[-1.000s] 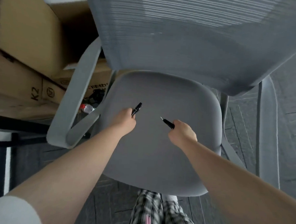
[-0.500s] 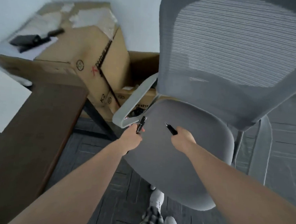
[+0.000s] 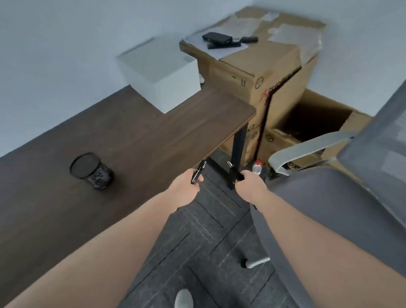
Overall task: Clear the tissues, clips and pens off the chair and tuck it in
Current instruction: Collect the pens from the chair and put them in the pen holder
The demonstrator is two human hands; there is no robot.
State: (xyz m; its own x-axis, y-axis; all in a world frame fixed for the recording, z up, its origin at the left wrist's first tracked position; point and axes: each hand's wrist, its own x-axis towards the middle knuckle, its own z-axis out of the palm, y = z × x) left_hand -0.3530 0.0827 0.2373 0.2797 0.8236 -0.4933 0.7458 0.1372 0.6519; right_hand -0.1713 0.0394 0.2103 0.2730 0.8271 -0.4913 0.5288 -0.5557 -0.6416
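My left hand (image 3: pixel 184 191) is shut on a black pen (image 3: pixel 198 171), held over the front edge of the dark wooden desk (image 3: pixel 53 205). My right hand (image 3: pixel 252 186) is shut on a second black pen (image 3: pixel 235 171), its tip pointing up and left, just left of the grey chair seat (image 3: pixel 335 208). The chair's mesh back (image 3: pixel 391 130) and grey armrest (image 3: pixel 303 147) fill the right side. A black mesh pen cup (image 3: pixel 91 170) stands on the desk to the left of my hands. No tissues or clips show on the visible part of the seat.
A white box (image 3: pixel 159 73) sits at the desk's far end. Cardboard boxes (image 3: pixel 272 75) stand behind the desk, with black devices on top. A small bottle (image 3: pixel 257 166) stands on the grey carpet by the desk leg (image 3: pixel 236 153). My shoes show at the bottom.
The view has swung left from the chair seat to the desk. Both hands, each still holding a pen, have moved off the seat toward the desk edge.
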